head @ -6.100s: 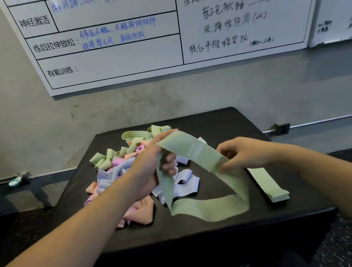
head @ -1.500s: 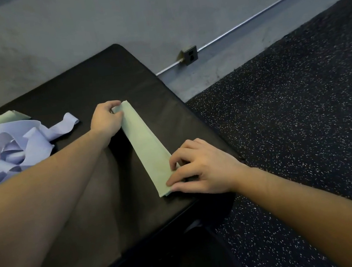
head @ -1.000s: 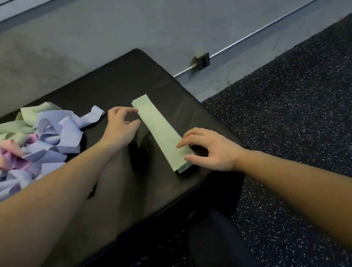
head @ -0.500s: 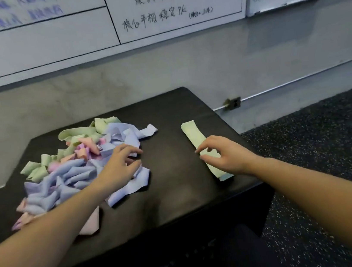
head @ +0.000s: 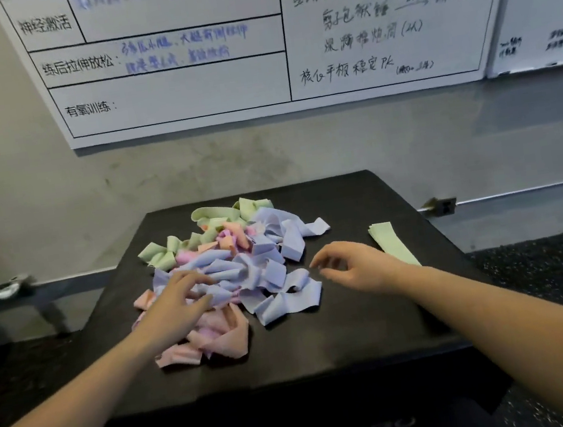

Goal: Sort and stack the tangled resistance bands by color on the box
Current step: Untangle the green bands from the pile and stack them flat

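A tangled heap of resistance bands [head: 243, 262] lies on the black box [head: 361, 328]: lilac in the middle, green at the back, pink at the front left. A flat stack of green bands [head: 391, 243] lies apart near the box's right edge. My left hand [head: 177, 305] rests on the lilac bands at the heap's left side, fingers spread. My right hand [head: 356, 266] hovers between the heap and the green stack, fingers loosely bent, holding nothing.
A whiteboard [head: 248, 37] with handwriting hangs on the grey wall behind the box. A metal rail with a bracket [head: 441, 206] runs along the wall base. Dark speckled floor [head: 552, 269] lies to the right.
My right hand has left the green stack and moved left toward the heap. My left hand has slid further onto the lilac bands. The view has swung left and up.
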### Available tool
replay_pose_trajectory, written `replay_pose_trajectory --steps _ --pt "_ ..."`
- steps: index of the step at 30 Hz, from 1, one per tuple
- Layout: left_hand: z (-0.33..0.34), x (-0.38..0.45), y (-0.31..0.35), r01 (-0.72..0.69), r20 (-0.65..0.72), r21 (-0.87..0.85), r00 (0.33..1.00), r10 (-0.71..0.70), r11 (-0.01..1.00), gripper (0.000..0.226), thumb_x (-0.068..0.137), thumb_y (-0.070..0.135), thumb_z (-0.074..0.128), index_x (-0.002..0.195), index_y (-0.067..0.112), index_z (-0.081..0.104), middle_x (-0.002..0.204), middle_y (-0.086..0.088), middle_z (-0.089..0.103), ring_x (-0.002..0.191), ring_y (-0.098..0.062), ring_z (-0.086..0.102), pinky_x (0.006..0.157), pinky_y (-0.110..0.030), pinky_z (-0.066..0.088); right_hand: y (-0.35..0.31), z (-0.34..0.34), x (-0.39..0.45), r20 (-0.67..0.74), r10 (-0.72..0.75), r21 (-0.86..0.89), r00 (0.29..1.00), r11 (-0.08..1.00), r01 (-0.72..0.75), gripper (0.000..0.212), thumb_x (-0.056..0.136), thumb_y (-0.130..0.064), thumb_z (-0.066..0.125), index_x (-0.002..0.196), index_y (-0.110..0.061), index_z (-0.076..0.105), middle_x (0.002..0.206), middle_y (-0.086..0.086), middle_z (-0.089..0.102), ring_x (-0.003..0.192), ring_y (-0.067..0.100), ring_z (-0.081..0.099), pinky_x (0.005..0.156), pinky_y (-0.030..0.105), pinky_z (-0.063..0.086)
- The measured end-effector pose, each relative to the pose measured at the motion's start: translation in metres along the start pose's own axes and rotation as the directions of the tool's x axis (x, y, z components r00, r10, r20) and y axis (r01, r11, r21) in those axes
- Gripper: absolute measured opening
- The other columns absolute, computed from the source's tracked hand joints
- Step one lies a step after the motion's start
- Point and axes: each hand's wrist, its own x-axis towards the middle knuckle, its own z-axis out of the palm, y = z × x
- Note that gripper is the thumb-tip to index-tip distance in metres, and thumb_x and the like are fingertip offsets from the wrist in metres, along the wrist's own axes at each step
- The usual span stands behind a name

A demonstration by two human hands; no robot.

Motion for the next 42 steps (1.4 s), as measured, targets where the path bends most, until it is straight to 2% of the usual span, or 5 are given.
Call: replay_pose_trajectory --steps 13,21,28,36,42 --pt "-0.016 0.039 -0.054 0.060 -0.025 0.076 0.998 -0.058 0.995 0.019 0.098 0.030 0.060 0.114 0.038 0.062 0.116 0.016 0.054 0.112 -0.009 0.055 0.096 -0.032 0.047 -0.017 0.041 0.103 0.077 -0.018 0.018 0.997 1.000 0.017 0.022 0.102 -0.026 0.056 0.121 -0.034 0.063 0.102 -0.019 0.061 0.090 0.006 0.063 0.075 0.019 0.054" --pt "0.010 0.126 -0.055 -0.055 -0.008 0.150 0.998 0.057 0.987 0.028 0.096 0.014 0.059 0.122 0.022 0.063 0.124 0.009 0.055 0.118 -0.010 0.050 0.091 -0.020 0.032 0.005 0.057 0.190 0.005 -0.004 -0.004 1.000 1.000 0.004 0.038 0.101 -0.008 0.044 0.126 -0.026 0.067 0.127 -0.013 0.066 0.112 0.006 0.059 0.092 0.021 0.046" --pt "0.041 0.200 -0.065 -0.161 0.036 0.186 0.987 0.157 0.969 0.037 0.098 0.024 0.058 0.134 0.027 0.058 0.151 0.006 0.047 0.137 -0.013 0.042 0.114 -0.030 0.032 0.022 0.072 0.274 -0.018 0.049 0.002 0.999 0.999 -0.049 0.048 0.096 -0.001 0.040 0.130 -0.026 0.064 0.129 -0.003 0.066 0.113 0.014 0.061 0.092 0.028 0.048" --pt "0.052 0.228 -0.089 -0.246 0.177 0.348 0.965 0.195 0.905 0.043 0.100 0.039 0.048 0.142 0.029 0.052 0.138 0.004 0.059 0.121 -0.021 0.057 0.099 -0.040 0.046 0.041 0.108 0.345 0.137 0.087 -0.051 0.987 0.995 -0.081 0.045 0.101 -0.018 0.051 0.144 -0.032 0.051 0.133 -0.001 0.063 0.109 0.019 0.061 0.087 0.028 0.041" --pt "0.049 0.229 -0.086 -0.233 0.184 0.388 0.968 0.173 0.892 0.042 0.102 0.040 0.048 0.143 0.035 0.045 0.119 0.010 0.062 0.107 -0.016 0.058 0.081 -0.032 0.039 0.056 0.112 0.344 0.097 0.000 -0.027 0.995 1.000 0.003 0.017 0.096 -0.032 0.064 0.098 -0.022 0.079 0.093 -0.005 0.071 0.087 0.014 0.062 0.082 0.034 0.055"
